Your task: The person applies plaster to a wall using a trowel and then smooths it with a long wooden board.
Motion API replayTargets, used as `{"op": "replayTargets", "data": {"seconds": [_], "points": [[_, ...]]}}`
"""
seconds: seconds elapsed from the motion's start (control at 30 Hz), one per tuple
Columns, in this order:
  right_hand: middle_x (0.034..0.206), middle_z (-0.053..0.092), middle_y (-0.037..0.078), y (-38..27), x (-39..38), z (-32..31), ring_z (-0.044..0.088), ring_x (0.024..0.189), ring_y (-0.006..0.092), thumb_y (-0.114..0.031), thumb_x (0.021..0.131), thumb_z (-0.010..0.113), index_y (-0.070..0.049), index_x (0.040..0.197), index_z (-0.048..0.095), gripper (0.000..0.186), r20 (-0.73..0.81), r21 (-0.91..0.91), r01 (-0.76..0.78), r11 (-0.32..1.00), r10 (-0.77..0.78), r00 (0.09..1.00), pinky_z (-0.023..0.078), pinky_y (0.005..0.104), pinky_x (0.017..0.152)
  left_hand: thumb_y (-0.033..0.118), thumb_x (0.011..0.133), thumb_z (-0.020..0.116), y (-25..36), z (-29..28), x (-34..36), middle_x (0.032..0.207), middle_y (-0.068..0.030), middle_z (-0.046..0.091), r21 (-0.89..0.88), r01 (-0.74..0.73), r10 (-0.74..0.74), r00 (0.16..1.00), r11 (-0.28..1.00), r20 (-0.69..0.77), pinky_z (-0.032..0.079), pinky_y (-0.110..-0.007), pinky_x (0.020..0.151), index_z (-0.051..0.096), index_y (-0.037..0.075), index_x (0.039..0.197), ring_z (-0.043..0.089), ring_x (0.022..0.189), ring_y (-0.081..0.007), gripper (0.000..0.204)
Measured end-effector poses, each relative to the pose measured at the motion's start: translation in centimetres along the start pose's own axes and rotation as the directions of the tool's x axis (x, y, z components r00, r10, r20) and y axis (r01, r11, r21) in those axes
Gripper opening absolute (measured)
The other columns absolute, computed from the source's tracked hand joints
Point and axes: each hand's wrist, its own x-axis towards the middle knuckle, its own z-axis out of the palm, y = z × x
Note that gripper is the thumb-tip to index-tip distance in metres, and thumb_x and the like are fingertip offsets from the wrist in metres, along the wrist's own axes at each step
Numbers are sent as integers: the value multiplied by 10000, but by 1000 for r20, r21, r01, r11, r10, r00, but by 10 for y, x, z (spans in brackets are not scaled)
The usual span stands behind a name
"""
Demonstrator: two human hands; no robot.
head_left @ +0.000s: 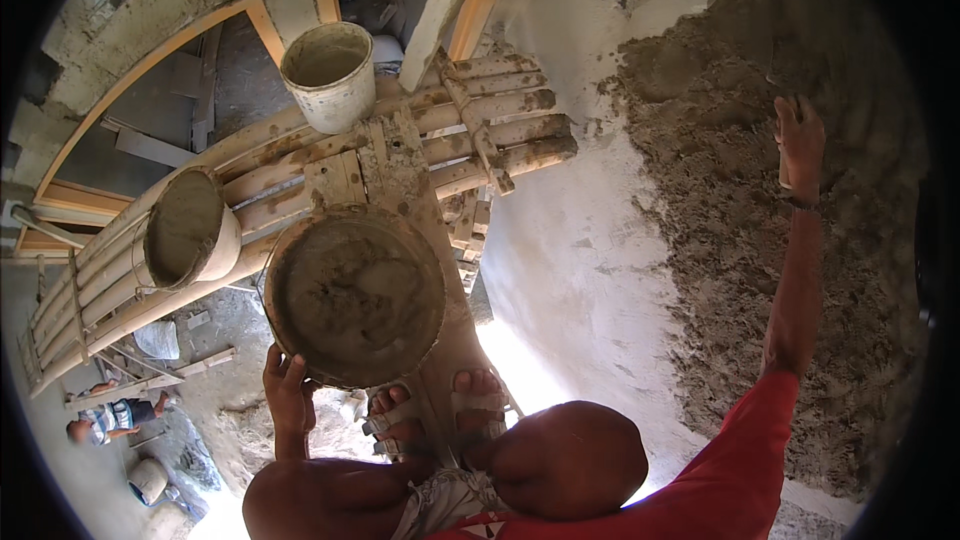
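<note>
A wide round tub of wet grey mortar rests on the planks before my feet. My left hand is at its near left rim, fingers curled against the edge. Out to the right, my right hand reaches to the wall, closed round a trowel. Only a pale strip of its handle shows clearly; the blade is hard to make out against the mortar. Rough, dark wet mortar covers that part of the wall, beside a smoother pale grey surface.
Two more buckets stand on the pole-and-plank scaffold: a white bucket at the back and a tilted bucket at the left. A slanting board rises behind. Far below at left are a person and another bucket.
</note>
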Motion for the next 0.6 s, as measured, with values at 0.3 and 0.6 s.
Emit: {"op": "replayTargets", "data": {"seconds": [0.3, 0.6], "points": [[964, 640, 141, 26, -117, 164, 632, 868, 285, -315, 874, 638, -38, 935, 596, 287, 580, -246, -97, 964, 227, 782, 502, 454, 784, 79, 889, 592, -1, 5, -5, 1028, -87, 614, -28, -37, 35, 999, 999, -39, 582, -323, 670, 505, 38, 1151, 639, 860, -179, 279], [955, 661, 228, 126, -88, 248, 637, 842, 336, -307, 838, 668, -7, 1112, 627, 408, 302, -302, -153, 941, 247, 921, 487, 483, 745, 116, 877, 646, -8, -5, 2, 1026, -91, 619, -69, -19, 21, 999, 997, 24, 587, -318, 675, 502, 38, 1158, 646, 857, -178, 325]]}}
